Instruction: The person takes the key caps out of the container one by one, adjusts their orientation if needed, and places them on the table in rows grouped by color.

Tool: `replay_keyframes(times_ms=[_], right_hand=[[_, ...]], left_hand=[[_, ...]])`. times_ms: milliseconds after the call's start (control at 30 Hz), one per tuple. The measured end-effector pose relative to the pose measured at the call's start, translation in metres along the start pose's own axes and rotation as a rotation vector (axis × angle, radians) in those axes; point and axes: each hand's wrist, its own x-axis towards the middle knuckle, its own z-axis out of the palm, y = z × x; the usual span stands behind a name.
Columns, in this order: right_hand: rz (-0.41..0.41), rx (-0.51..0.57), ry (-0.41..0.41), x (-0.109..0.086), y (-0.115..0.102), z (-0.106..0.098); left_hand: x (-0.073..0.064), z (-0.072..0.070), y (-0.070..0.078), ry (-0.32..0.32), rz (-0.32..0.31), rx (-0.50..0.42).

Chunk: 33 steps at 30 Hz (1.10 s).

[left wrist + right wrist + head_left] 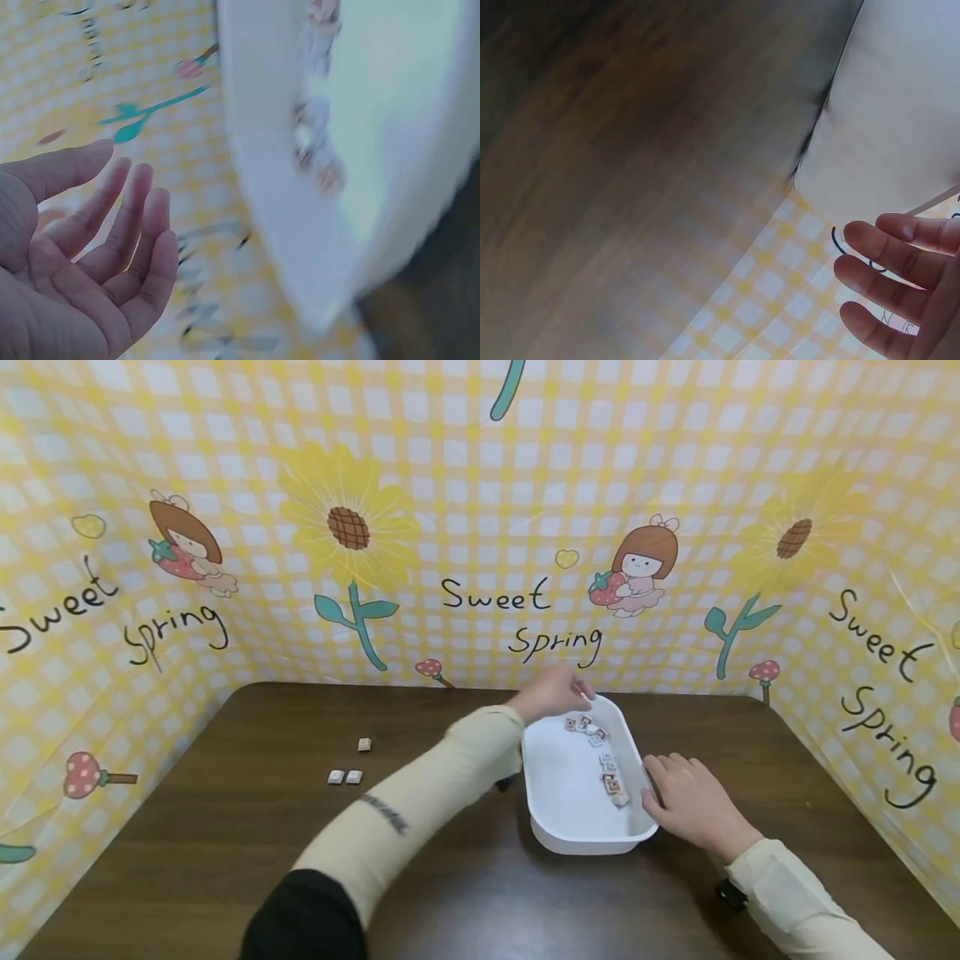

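Note:
My left hand is over the far left rim of a white tray, a deep rectangular one with rounded corners. In the left wrist view its fingers are loosely bent, with nothing between them and the thumb. At the tray's right side is my right hand, touching or nearly touching the rim. The right wrist view has its fingers spread beside the outer wall; the thumb is hidden there. Several small square pieces, white and brown, lie along the tray's right half and far end.
Left of my left arm, two white square pieces lie side by side on the dark wooden table. A third piece sits just behind them. A yellow checked cloth hangs behind and along both sides.

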Motion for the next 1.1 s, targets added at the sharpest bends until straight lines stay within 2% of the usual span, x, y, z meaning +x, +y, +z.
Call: replay_keyframes(times_ms=[100, 200, 267, 400, 500, 600, 900, 1100], right_hand=[[-0.008, -0.004, 0.006, 0.001, 0.0, 0.001], [-0.016, -0.011, 0.017, 0.001, 0.0, 0.002], [-0.019, -0.012, 0.019, 0.002, 0.0, 0.002], [-0.018, -0.005, 0.011, 0.002, 0.0, 0.002], [-0.02, -0.008, 0.011, 0.003, 0.0, 0.002], [-0.022, -0.011, 0.011, 0.003, 0.001, 0.002], [-0.015, -0.018, -0.001, 0.002, 0.001, 0.0], [-0.013, -0.038, 0.005, 0.001, 0.001, 0.0]], left_hand=[[0.019, 0.025, 0.005, -0.006, -0.053, -0.027], [0.031, 0.046, 0.007, 0.003, -0.089, -0.017], [0.037, 0.056, 0.006, 0.015, -0.115, -0.016], [0.044, 0.072, 0.001, 0.027, -0.194, 0.054], [0.046, 0.08, -0.005, 0.024, -0.244, 0.134], [0.046, 0.086, -0.012, 0.005, -0.271, 0.155], [0.043, 0.094, -0.017, -0.022, -0.261, 0.153], [0.045, 0.099, -0.015, -0.008, -0.244, 0.243]])
